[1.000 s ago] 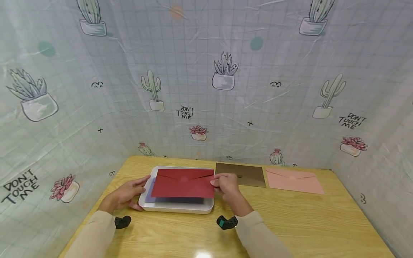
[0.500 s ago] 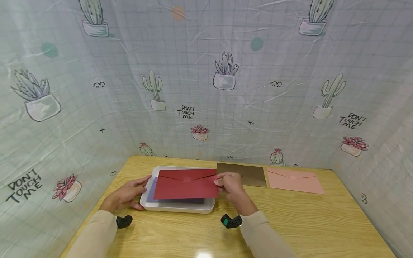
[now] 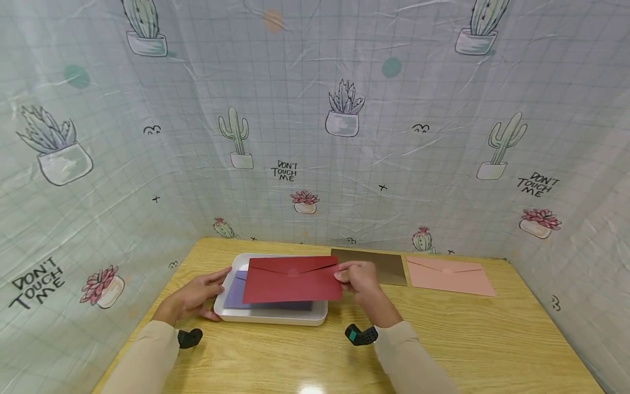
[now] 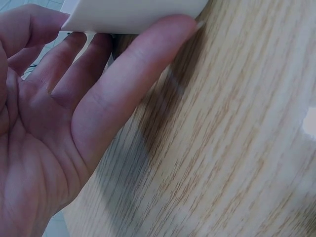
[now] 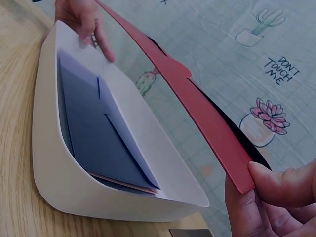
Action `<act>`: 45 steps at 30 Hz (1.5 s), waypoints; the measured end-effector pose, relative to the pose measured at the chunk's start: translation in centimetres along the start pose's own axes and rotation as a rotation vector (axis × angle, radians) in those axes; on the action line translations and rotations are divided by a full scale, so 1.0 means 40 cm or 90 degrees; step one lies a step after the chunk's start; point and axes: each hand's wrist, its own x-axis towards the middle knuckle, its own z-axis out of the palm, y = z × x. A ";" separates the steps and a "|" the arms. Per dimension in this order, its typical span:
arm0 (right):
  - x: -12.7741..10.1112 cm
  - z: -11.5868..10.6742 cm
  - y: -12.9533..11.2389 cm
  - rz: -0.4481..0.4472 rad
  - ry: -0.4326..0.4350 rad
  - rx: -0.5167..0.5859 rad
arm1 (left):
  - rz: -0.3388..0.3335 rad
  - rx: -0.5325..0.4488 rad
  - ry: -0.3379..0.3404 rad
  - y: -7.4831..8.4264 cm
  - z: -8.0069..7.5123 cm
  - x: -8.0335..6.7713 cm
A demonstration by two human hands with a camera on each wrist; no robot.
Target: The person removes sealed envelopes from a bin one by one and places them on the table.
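- Right grip (image 3: 360, 279), as seen from the head, is kept narrow: the right edge of the red envelope (image 3: 290, 287) is pinched between thumb and fingers.
- The red envelope is raised above the tray (image 3: 275, 317), flap side in sight, with its right end beyond the tray's right rim.
- By the left grip (image 3: 197, 298), the tray's left end is held, with fingers at the rim and the thumb at the near corner.
- Inside the tray, the blue envelope (image 3: 236, 290) is partly covered by the red one.
- On the counter (image 3: 275, 361), right of the tray, the brown envelope (image 3: 391, 268) is laid flat, its near left part hidden by the red envelope and right grip; just beside it, on the right, the pink envelope (image 3: 450, 278) is laid.
- Behind the counter, a sheet (image 3: 384, 153) printed with potted plants and "DON'T TOUCH ME" is hung.
- From the left wrist, the thumb is seen set against the tray's pale outer wall; the finger ends are partly hidden by the tray.
- From the right wrist, the red envelope is seen nearly edge-on, pinched at one end, and a gap is shown between it and the tray. Below the blue envelope, a thin pinkish edge is seen.
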 end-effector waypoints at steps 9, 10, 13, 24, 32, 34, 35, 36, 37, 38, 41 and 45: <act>0.001 -0.027 -0.013 -0.003 -0.005 -0.005 | -0.004 -0.007 0.003 0.000 0.002 0.002; 0.001 -0.030 -0.014 -0.003 -0.006 -0.004 | -0.003 -0.007 0.004 0.001 0.002 0.001; -0.001 -0.039 -0.015 0.000 -0.011 -0.003 | -0.004 -0.005 0.001 0.001 0.004 0.000; 0.005 -0.064 -0.011 0.001 -0.005 -0.007 | -0.011 -0.002 0.009 0.001 0.008 0.001; 0.006 -0.083 -0.021 0.005 -0.005 -0.017 | -0.011 -0.002 0.011 0.002 0.006 0.001; 0.006 -0.089 -0.022 0.006 -0.006 -0.017 | -0.009 -0.001 0.009 0.002 0.005 0.001; 0.006 -0.092 -0.023 0.006 -0.006 -0.018 | -0.009 -0.001 0.008 0.001 0.004 0.001; 0.007 -0.095 -0.022 0.007 -0.007 -0.020 | -0.008 -0.002 0.007 0.001 0.004 0.001; 0.007 -0.098 -0.022 0.007 -0.007 -0.021 | -0.007 -0.002 0.005 0.001 0.004 0.001; 0.007 -0.101 -0.022 0.008 -0.007 -0.022 | -0.006 -0.003 0.004 0.000 0.003 0.001; 0.007 -0.110 -0.021 0.012 -0.005 -0.024 | -0.005 -0.006 -0.002 -0.001 0.002 0.002; 0.006 -0.120 -0.022 0.012 -0.004 -0.026 | -0.003 -0.006 -0.004 -0.002 0.003 0.003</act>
